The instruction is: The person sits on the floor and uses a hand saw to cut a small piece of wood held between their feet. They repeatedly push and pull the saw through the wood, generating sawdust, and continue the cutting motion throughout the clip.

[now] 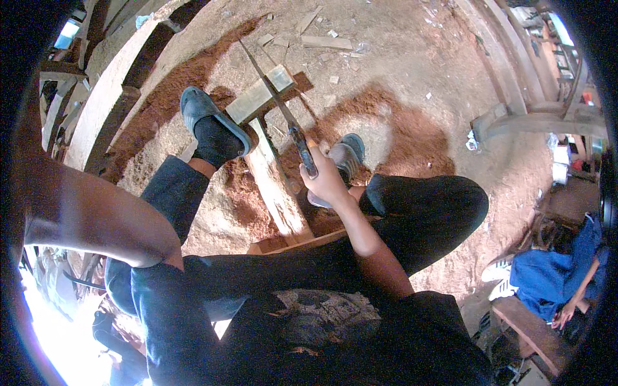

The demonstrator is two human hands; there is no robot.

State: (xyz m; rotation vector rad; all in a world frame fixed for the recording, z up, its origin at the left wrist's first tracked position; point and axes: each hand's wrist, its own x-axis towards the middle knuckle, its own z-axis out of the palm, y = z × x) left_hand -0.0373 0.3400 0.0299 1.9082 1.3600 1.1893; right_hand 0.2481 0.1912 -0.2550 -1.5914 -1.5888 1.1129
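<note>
My right hand (pixel 325 180) is closed round the dark, worn handle of a long-bladed tool (pixel 278 100). Its narrow blade tapers to a point away from me, to the upper left; seen nearly edge-on, it could be a saw or a large knife. The blade crosses above a short squared wooden block (pixel 248 104), and I cannot tell whether it touches. Under the block's near side a pale, rough length of wood (pixel 273 183) runs back toward me. My left elbow is bent over my left knee; the forearm leaves at the left edge, its hand out of sight.
My sandalled left foot (pixel 209 125) is beside the block; my right foot (pixel 347 154) lies behind my right hand. Wood offcuts (pixel 327 43) litter the dirt floor. Timber beams (pixel 106 122) stand at left. At right, a person in blue (pixel 557 276) sits near a plank (pixel 531 328).
</note>
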